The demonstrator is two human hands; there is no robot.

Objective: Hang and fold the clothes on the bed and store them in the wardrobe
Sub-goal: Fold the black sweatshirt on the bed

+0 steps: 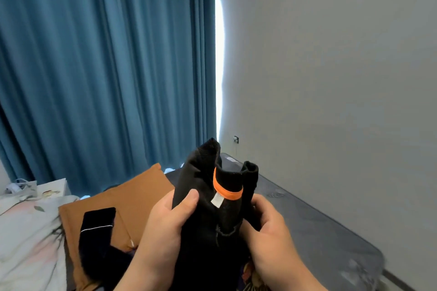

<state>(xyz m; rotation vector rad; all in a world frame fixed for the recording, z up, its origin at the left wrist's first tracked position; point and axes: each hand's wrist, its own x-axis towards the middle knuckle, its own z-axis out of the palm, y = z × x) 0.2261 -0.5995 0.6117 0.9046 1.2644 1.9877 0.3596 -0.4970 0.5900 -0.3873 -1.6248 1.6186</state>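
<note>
Garment (208,227) of black cloth was held above the bed (312,231), gripped on each side by curled fingers (189,198) of left hand (165,222) and right hand (269,224); soft, light and limp, it was judged best taken at the shoulders.

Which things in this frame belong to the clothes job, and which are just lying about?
Job:
black garment, gripped by the left hand and right hand
brown garment, on the bed
dark white-striped garment, lying on the brown one

Lying about:
floral quilt
white nightstand
blue curtain
wall socket
</note>
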